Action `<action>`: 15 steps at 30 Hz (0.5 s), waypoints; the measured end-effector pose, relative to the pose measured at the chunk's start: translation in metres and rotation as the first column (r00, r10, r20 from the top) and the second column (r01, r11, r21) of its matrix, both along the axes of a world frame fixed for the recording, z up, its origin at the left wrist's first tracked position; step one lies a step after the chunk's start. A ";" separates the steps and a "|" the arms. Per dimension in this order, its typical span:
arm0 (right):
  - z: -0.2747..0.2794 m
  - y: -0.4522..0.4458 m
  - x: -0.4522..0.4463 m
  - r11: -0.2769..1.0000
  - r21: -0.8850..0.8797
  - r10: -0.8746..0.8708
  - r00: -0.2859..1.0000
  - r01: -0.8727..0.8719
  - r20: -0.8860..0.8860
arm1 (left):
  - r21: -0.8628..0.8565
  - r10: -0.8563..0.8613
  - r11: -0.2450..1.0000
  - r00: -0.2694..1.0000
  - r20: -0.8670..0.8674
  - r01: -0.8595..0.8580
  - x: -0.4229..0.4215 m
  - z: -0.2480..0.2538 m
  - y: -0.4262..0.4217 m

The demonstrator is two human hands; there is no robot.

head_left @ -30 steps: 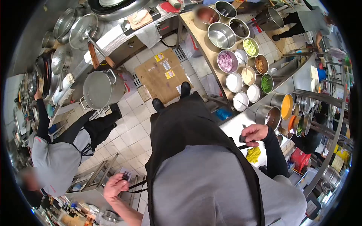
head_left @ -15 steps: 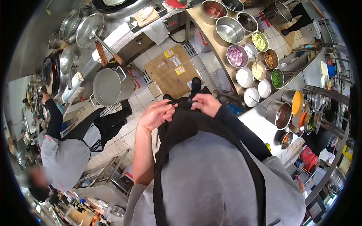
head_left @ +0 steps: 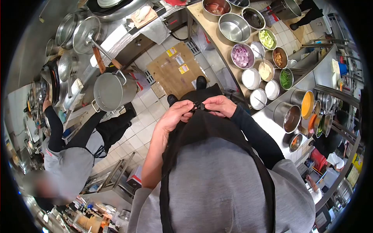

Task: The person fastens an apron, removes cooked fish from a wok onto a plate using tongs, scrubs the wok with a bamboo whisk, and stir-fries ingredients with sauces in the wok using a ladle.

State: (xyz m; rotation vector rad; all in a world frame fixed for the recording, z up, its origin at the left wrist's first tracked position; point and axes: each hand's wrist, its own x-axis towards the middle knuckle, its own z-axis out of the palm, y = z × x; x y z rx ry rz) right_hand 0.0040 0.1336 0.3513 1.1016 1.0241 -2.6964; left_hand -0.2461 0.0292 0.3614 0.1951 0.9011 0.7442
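My left hand (head_left: 178, 113) and my right hand (head_left: 219, 105) face each other at the front of my waist, fingers pinched on the black apron strings (head_left: 199, 106). A narrow gap with dark strap or string lies between the fingertips; whether it is a knot or a clip is too small to tell. Below the hands the black apron (head_left: 202, 126) hangs over my grey shirt (head_left: 213, 174). My shoes (head_left: 201, 82) show just beyond the hands, near the flattened cardboard (head_left: 171, 70) on the tiled floor.
A co-worker (head_left: 74, 163) stands at the left near a large pot (head_left: 110, 92). On the right, a counter (head_left: 210, 37) holds several metal bowls, including sliced onions (head_left: 241, 56) and greens (head_left: 286, 79). Pans (head_left: 85, 34) hang at upper left. Other people are partly visible at the right.
Both hands have come in from my sides to the front of my waist, bringing the strings together. Since half a second ago they have shifted only slightly, fingertips closer together.
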 end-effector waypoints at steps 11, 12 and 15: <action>-0.013 0.020 0.019 0.995 -0.014 -0.095 0.995 0.096 0.001 | -0.072 -0.105 0.992 0.995 0.003 0.104 0.012 -0.008 0.044; -0.014 0.024 0.022 0.995 -0.034 -0.094 0.996 0.094 -0.003 | -0.073 -0.104 0.992 0.994 0.013 0.105 0.012 -0.008 0.049; -0.016 0.033 0.025 0.995 -0.040 -0.096 0.995 0.096 0.004 | -0.073 -0.128 0.989 0.992 -0.017 0.127 0.016 -0.007 0.060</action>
